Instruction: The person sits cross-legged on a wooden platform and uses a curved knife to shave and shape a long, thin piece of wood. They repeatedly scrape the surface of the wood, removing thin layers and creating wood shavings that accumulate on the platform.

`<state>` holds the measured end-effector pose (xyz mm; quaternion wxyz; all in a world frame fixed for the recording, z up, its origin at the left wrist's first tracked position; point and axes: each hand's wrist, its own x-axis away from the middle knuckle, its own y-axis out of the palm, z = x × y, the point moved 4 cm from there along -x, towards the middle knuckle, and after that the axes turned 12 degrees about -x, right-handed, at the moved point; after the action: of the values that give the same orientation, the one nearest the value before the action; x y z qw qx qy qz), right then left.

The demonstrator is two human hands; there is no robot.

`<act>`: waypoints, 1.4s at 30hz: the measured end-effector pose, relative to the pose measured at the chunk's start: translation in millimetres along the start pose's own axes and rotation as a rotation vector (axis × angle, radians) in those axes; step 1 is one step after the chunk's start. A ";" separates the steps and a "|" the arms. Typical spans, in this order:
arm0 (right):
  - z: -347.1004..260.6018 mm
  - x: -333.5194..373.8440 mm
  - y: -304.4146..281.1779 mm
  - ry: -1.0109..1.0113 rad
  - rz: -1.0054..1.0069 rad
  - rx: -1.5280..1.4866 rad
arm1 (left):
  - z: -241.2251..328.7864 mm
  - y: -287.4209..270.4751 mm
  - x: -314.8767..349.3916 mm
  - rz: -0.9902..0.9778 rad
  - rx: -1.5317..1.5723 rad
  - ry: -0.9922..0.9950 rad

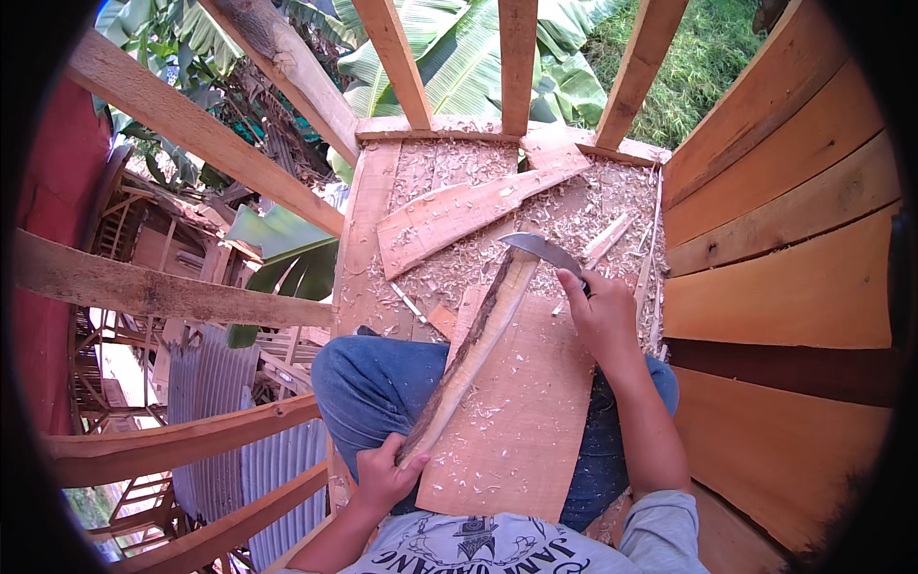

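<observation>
My left hand (390,471) is closed round the lower end of a long strip of wood (483,349) with dark bark along one side. The strip slants up and away from me, over a wide flat board (521,411) lying across my lap. In my right hand (604,311) is a knife (543,251) with a curved blade, its handle mostly hidden by my fingers. The blade lies across the strip's far end and points left.
Wood shavings cover the plank floor (373,277). Ahead lies a shaped board (478,212), and a short stick (609,237) is to its right. Wooden railing bars (172,284) stand at left and ahead; a plank wall (784,277) rises at right. Corrugated sheets (210,421) show below.
</observation>
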<state>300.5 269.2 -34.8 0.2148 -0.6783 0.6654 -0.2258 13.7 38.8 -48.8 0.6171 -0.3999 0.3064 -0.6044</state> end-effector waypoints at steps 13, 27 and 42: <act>18.7 -2.8 -0.6 -0.183 0.067 0.059 | 8.4 -1.8 -2.1 -0.010 0.008 -0.067; 21.9 5.4 -1.5 -0.311 0.002 -0.217 | 5.6 -5.1 -3.9 -0.088 -0.014 -0.071; 54.0 -5.5 -5.3 -0.066 0.087 -0.488 | -5.3 -20.1 -14.0 -0.533 0.371 -0.204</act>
<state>336.6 274.3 -75.3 0.0757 -0.6880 0.7213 -0.0267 -2.0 53.1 -35.5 0.5272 -0.4050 0.0127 -0.7469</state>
